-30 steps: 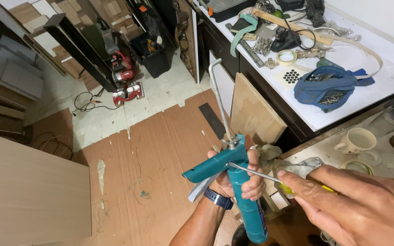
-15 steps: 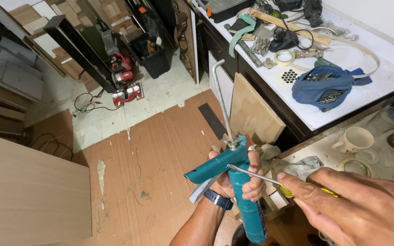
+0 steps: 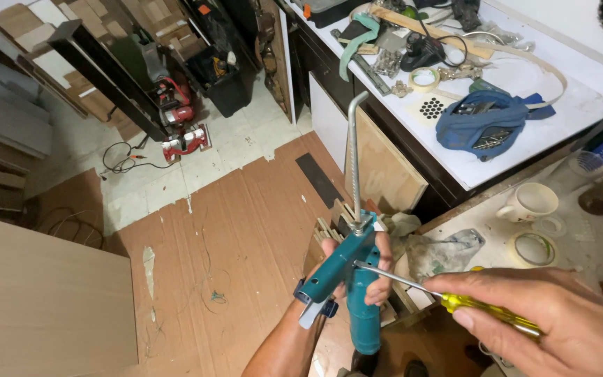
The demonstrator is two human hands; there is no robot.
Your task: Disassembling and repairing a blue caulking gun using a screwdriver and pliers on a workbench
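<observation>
1. Left hand (image 3: 357, 269) is clenched around a teal caulking gun (image 3: 347, 283), held low between the floor and the worktop edge, handle pointing down.
2. Right hand (image 3: 560, 318) is closed around a yellow-handled screwdriver (image 3: 455, 301); its metal shaft runs left and the tip touches the side of the gun body.
3. Change from a second ago: the gun's steel plunger rod (image 3: 354, 160), hooked at the top, now stands nearly upright and sticks far out of the body; earlier the gun was tilted and little of the rod showed.
4. Screwdriver tip has stayed at about the same spot on the gun throughout, so the work on that point looks ongoing, not finished.
5. Around: brown cardboard sheet (image 3: 225, 244) on the floor below the hands, a red power tool (image 3: 184, 139) further back on tiles.
6. White worktop (image 3: 594, 91) carries a blue cloth bag (image 3: 486, 122) with metal parts, a tape roll (image 3: 423, 78), and a white mug (image 3: 528, 202) on the nearer surface, well apart from the hands.
</observation>
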